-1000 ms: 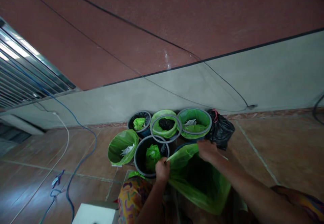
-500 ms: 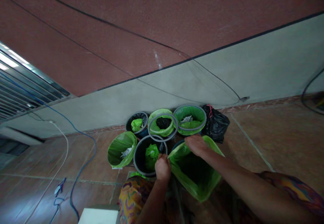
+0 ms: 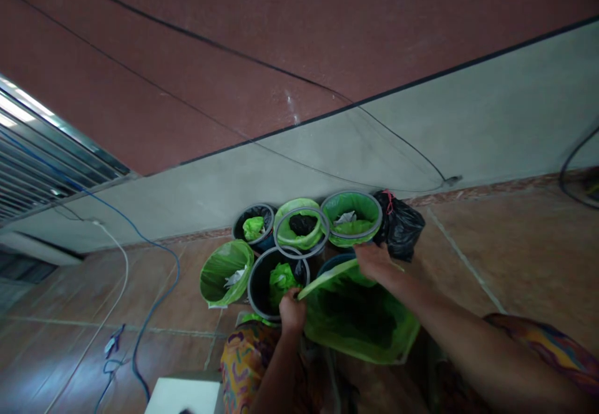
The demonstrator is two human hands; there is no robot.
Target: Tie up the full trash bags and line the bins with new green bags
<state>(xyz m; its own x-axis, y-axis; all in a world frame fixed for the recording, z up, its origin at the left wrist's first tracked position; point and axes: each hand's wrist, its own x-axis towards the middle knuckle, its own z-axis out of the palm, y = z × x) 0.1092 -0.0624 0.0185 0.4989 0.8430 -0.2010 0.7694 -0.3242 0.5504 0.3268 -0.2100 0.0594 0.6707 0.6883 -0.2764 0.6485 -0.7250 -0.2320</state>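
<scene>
A green plastic bag (image 3: 384, 342) spreads wide in front of me, its mouth pulled out between my hands. My left hand (image 3: 292, 311) pinches the left edge of its rim, beside a dark bin (image 3: 253, 289) with crumpled green plastic (image 3: 281, 281) inside. On the far edge of the bag, my right hand (image 3: 373, 260) is closed round the rim. Just behind the bag shows the top of another bin (image 3: 333, 263); the bag hides most of it. The bag's inside is dark, and I cannot make out its bottom.
Several lined bins stand against the wall, among them a green-lined one (image 3: 352, 200) and one with a loose grey ring (image 3: 322, 239) on top. A tied black bag (image 3: 402, 223) leans at their right. A blue hose (image 3: 156, 305) and a white box (image 3: 185, 395) lie left.
My hands have moved apart, stretching the bag's mouth wider. The left hand went slightly left and down, the right hand slightly right and up. The bins have not moved.
</scene>
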